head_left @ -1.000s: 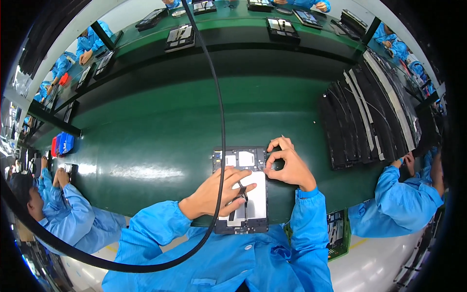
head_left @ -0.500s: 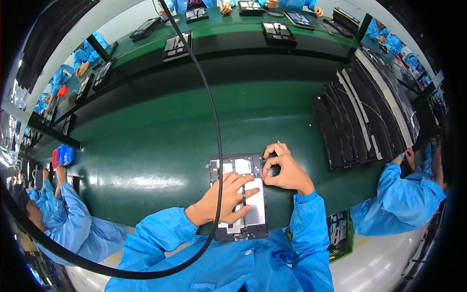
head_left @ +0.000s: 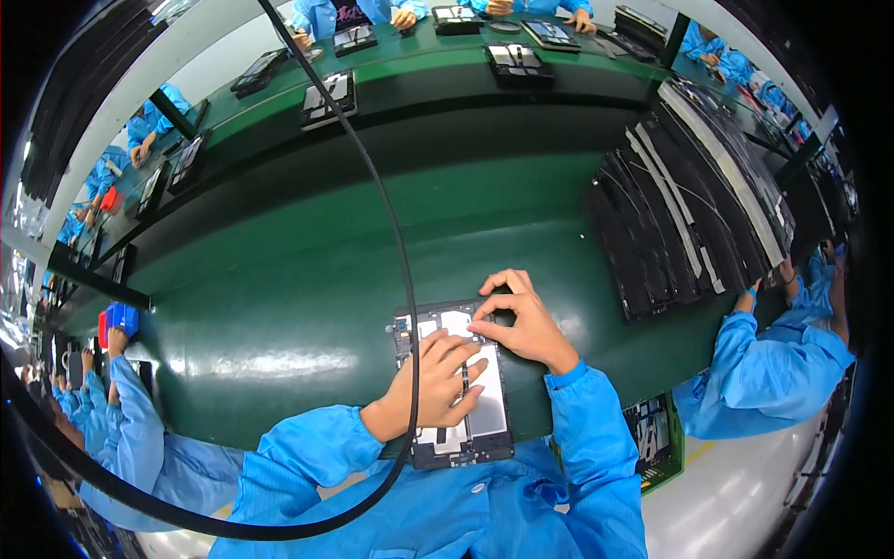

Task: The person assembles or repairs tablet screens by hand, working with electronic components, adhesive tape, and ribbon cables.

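Pinching with the right hand (head_left: 524, 326) over the upper right of the opened tablet (head_left: 488, 402), perhaps on something too small to tell. Resting the left hand (head_left: 434, 384), fingers spread, across its middle, near the front edge of the desk (head_left: 242, 307). Already uncovered, inner parts (head_left: 454, 320) bare; not yet closed up.

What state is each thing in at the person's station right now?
Flat device: opened up, inner parts showing, at the table's near edge.
Left hand: fingers spread over the device.
Right hand: thumb and fingertip close together at the device's upper right; any grip unclear.
Black stack: layers close together.
Green crate: parts inside.
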The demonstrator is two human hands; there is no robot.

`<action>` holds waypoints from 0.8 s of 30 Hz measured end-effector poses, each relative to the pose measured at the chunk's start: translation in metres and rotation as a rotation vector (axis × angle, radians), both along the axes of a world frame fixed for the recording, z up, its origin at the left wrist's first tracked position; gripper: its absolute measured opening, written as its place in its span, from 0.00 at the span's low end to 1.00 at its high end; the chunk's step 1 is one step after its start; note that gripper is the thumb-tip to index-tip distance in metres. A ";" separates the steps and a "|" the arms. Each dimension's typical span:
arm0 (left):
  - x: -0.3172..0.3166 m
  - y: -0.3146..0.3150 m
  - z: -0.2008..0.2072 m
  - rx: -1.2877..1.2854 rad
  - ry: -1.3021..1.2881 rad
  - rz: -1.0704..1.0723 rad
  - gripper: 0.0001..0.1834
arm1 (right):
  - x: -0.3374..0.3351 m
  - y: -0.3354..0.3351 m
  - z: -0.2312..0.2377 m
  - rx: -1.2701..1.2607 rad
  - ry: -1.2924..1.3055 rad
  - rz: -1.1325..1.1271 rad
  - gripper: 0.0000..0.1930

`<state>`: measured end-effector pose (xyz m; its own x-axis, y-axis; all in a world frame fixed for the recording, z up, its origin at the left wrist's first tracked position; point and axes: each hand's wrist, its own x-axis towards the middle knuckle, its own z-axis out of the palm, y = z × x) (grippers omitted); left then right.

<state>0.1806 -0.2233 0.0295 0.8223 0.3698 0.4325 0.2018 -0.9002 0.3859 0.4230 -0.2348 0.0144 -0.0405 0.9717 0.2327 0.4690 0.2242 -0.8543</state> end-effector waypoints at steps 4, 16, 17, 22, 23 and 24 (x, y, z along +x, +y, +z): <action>0.001 -0.001 0.000 0.021 0.017 0.018 0.20 | -0.005 0.006 -0.001 0.006 -0.005 0.010 0.09; 0.003 -0.001 0.004 0.016 0.074 0.050 0.21 | -0.007 0.007 -0.005 0.021 0.030 -0.013 0.08; 0.003 -0.001 0.004 0.012 0.070 0.063 0.22 | -0.007 0.007 -0.004 0.022 0.024 -0.013 0.08; 0.002 0.003 0.000 0.039 0.031 0.053 0.23 | -0.005 0.008 -0.004 0.018 0.012 -0.015 0.07; 0.002 0.003 0.000 0.053 0.040 0.053 0.23 | -0.004 0.008 -0.004 -0.015 -0.003 0.012 0.08; 0.002 0.003 0.000 0.068 0.050 0.052 0.23 | -0.002 0.008 -0.003 -0.049 -0.019 0.038 0.10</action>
<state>0.1827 -0.2200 0.0296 0.8239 0.3837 0.4170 0.2661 -0.9117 0.3131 0.4211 -0.2268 0.0116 -0.0814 0.9796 0.1837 0.4770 0.2001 -0.8558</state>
